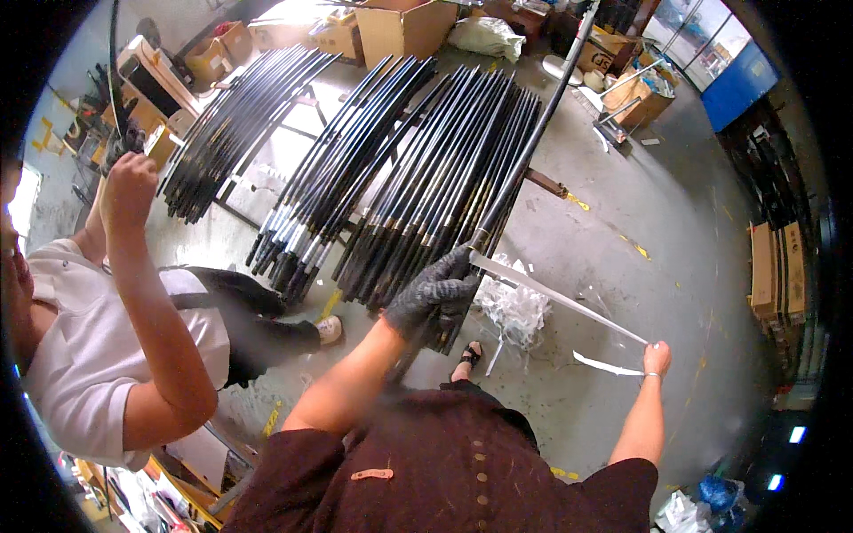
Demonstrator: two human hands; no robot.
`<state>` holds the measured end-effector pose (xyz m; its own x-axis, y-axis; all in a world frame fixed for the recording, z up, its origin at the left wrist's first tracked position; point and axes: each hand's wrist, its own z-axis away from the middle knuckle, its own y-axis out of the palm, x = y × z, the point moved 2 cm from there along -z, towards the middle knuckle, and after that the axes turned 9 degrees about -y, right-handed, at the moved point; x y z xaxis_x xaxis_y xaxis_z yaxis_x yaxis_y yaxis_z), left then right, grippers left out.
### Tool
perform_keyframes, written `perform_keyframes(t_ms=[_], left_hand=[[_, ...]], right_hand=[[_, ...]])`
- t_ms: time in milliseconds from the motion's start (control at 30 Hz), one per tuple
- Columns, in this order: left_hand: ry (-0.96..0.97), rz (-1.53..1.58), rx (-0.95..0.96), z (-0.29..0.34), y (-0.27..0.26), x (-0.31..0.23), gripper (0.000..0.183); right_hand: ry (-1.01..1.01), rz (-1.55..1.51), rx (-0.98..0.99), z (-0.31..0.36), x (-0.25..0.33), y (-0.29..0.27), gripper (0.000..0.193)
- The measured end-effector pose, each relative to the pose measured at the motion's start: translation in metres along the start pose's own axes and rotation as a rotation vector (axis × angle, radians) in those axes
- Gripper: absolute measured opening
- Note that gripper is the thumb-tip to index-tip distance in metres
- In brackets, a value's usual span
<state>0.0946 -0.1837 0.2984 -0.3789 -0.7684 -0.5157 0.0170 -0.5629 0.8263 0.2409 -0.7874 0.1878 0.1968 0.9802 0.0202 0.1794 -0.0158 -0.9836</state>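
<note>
- Black-gloved left hand [433, 295]: fingers curled closed round black pole [510, 188], slanting along rack's [546, 183] right edge.
- Bare right hand [657, 358]: fingers closed on white strip [569, 300], stretched to pole near left hand.
- Rack: rows of dark poles [306, 191].
- Grey floor [662, 209]: crumpled plastic [517, 313] by rack's near right corner.
- Co-worker [124, 355] left.
- Cartons [776, 271] far right.

The right-hand rod bundle [431, 191] lies on a rack [544, 182], a middle bundle [342, 169] and a far-left bundle [235, 138] to its left; the left hand [434, 295] is at its near end, around a pole [569, 67] running along its right side; the right hand [657, 358] is well to its right, with a strip [533, 284] spanning the gap. Plastic wrapping [515, 313] lies on the floor right of its near end; a carton [400, 34] stands behind it; a co-worker [133, 346] is to its left, on the near side.
</note>
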Motion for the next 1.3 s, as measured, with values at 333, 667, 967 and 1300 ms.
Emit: perform_keyframes(t_ms=[333, 667, 967, 1300], left_hand=[[0.329, -0.507, -0.465, -0.005, -0.101, -0.017, 0.071], [0.226, -1.148, -0.881, 0.015, -0.258, -0.02, 0.06], [0.378, -1.318, -0.674, -0.03, -0.232, -0.036, 0.054], [0.437, -1.283, -0.646, -0.071, -0.22, -0.048, 0.048]], right_hand=[[0.028, -0.248, 0.332, 0.07, -0.091, 0.03, 0.024], [0.565, -0.877, 0.0, 0.191, -0.07, 0.024, 0.015], [0.829, -1.442, -0.303, 0.283, -0.046, -0.001, 0.009], [0.931, -0.99, -0.121, 0.379, -0.04, -0.041, 0.016]])
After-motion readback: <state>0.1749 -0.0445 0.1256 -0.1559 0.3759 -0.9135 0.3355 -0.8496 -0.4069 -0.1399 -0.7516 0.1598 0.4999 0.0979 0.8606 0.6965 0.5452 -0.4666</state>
